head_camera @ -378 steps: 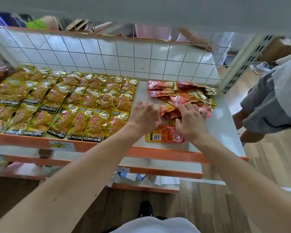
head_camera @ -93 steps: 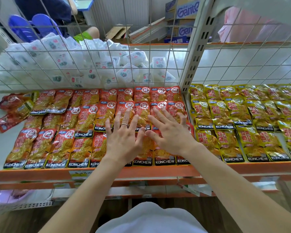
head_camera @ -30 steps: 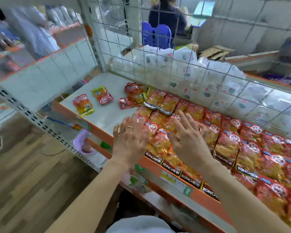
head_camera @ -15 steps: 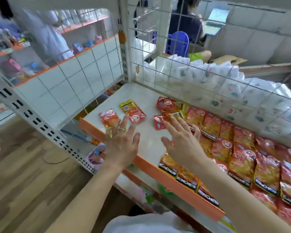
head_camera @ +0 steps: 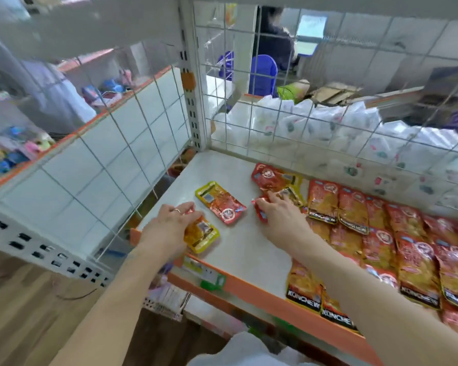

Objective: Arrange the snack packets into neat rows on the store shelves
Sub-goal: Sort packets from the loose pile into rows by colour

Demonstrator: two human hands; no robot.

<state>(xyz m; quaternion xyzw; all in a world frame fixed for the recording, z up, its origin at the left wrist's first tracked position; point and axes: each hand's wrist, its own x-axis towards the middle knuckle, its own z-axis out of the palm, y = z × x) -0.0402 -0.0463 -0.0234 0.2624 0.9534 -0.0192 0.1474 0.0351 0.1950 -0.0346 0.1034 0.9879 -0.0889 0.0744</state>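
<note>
On the white shelf point(head_camera: 245, 250), rows of red KONCHEW snack packets point(head_camera: 381, 233) lie flat across the right part. At the left end, my left hand point(head_camera: 167, 229) grips a loose yellow-orange packet point(head_camera: 202, 235) near the front edge, fingers curled over its upper end. My right hand point(head_camera: 282, 216) pinches a small red packet point(head_camera: 261, 211) beside the rows. Between my hands lies a loose yellow-and-red packet point(head_camera: 220, 202), lying askew. A small untidy pile of red and yellow packets point(head_camera: 273, 178) sits behind my right hand.
A wire grid point(head_camera: 328, 114) closes the shelf's back, with white bags point(head_camera: 315, 122) behind it. Another grid panel point(head_camera: 122, 143) stands on the left side. An orange lip with price tags point(head_camera: 212, 280) runs along the front. A person sits on a blue chair point(head_camera: 262, 72) beyond.
Both hands hovered with spread fingers over the shelf's left end half a second ago. Now the left hand is down on the yellow-orange packet and the right has reached a small red one.
</note>
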